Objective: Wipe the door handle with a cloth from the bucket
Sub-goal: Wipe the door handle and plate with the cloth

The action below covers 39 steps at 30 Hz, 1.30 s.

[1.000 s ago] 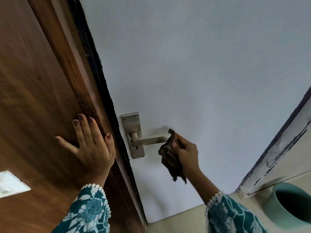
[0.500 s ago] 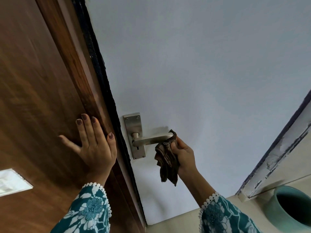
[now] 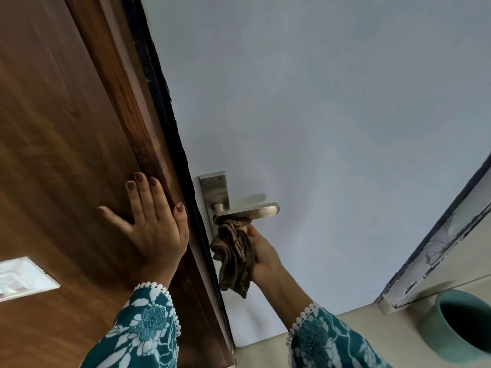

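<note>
Over the preceding second the right hand [image 3: 261,251] carried the brown cloth [image 3: 233,257] from the free end of the lever door handle [image 3: 247,212] along its underside toward the spindle. The cloth was bunched in a closed grip and pressed up against the lever near the backplate [image 3: 214,191], its loose end hanging below. The left hand [image 3: 151,224] stayed open and flat, gripping nothing, braced on the wooden door frame [image 3: 111,123]. The teal bucket [image 3: 462,328] stood on the floor at lower right. Judgement: the underside pass was nearly complete; the lever's top face and the backplate probably remained to be wiped
</note>
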Each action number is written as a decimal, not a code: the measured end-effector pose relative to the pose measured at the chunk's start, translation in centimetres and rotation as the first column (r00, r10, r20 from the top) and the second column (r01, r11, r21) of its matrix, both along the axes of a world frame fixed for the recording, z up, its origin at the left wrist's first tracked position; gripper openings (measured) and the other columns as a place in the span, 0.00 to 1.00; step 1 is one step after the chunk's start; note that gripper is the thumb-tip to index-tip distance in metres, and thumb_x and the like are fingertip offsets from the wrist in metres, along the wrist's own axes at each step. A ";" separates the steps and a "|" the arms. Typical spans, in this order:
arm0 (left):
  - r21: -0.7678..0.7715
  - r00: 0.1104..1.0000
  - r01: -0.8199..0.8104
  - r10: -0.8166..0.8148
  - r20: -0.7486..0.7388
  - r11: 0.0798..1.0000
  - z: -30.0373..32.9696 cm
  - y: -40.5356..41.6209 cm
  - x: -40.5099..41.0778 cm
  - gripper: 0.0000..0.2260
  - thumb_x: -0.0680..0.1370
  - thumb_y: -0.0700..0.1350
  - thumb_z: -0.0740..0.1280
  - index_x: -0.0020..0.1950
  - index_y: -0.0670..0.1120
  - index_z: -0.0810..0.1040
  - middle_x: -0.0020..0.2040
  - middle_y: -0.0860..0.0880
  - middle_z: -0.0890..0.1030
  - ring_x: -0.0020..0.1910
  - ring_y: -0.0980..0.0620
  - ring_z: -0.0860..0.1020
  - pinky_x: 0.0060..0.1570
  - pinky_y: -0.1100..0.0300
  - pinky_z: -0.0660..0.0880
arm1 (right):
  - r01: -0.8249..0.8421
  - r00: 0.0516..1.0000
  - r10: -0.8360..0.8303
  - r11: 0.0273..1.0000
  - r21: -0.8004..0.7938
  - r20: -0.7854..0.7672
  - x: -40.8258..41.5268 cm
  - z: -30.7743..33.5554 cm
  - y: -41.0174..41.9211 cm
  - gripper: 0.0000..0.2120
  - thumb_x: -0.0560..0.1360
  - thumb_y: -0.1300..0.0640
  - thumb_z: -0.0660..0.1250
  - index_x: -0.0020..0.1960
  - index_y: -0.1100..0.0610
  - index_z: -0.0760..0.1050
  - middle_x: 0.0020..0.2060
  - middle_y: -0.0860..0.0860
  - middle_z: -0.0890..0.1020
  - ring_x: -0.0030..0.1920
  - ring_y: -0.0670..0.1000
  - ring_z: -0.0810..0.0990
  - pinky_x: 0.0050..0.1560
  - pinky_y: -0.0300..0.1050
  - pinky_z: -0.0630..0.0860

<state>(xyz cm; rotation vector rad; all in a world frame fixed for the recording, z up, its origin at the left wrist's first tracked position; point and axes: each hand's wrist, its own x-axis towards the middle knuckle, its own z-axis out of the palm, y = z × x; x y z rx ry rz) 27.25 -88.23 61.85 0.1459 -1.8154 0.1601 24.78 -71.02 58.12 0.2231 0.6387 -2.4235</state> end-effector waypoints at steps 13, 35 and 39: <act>-0.015 0.999 0.010 -0.010 -0.037 1.000 -0.2 -0.1 -0.4 0.27 0.81 0.49 0.49 0.78 0.43 0.47 0.80 0.49 0.44 0.78 0.49 0.47 0.70 0.35 0.39 | -0.049 0.999 0.049 0.999 0.005 -0.007 0.9 -0.2 -1.6 0.15 0.74 0.67 0.62 0.57 0.56 0.77 0.42 0.58 0.82 0.37 0.54 0.83 0.39 0.49 0.82; 0.009 0.998 0.040 -0.040 -0.038 0.999 -0.2 -0.1 -0.4 0.26 0.82 0.50 0.48 0.78 0.45 0.47 0.80 0.52 0.44 0.78 0.51 0.48 0.70 0.35 0.39 | -0.067 0.997 0.056 0.974 0.215 0.057 -0.2 0.5 1.2 0.09 0.72 0.60 0.65 0.51 0.60 0.76 0.34 0.57 0.82 0.33 0.55 0.82 0.36 0.48 0.81; 0.013 0.999 0.034 -0.034 -0.028 0.999 -0.1 -0.2 -0.4 0.26 0.82 0.50 0.49 0.78 0.45 0.48 0.80 0.51 0.44 0.78 0.50 0.49 0.70 0.36 0.38 | -0.017 0.995 0.009 0.996 0.083 0.099 -1.2 1.1 4.9 0.15 0.77 0.55 0.59 0.40 0.63 0.77 0.28 0.57 0.80 0.26 0.54 0.80 0.28 0.45 0.79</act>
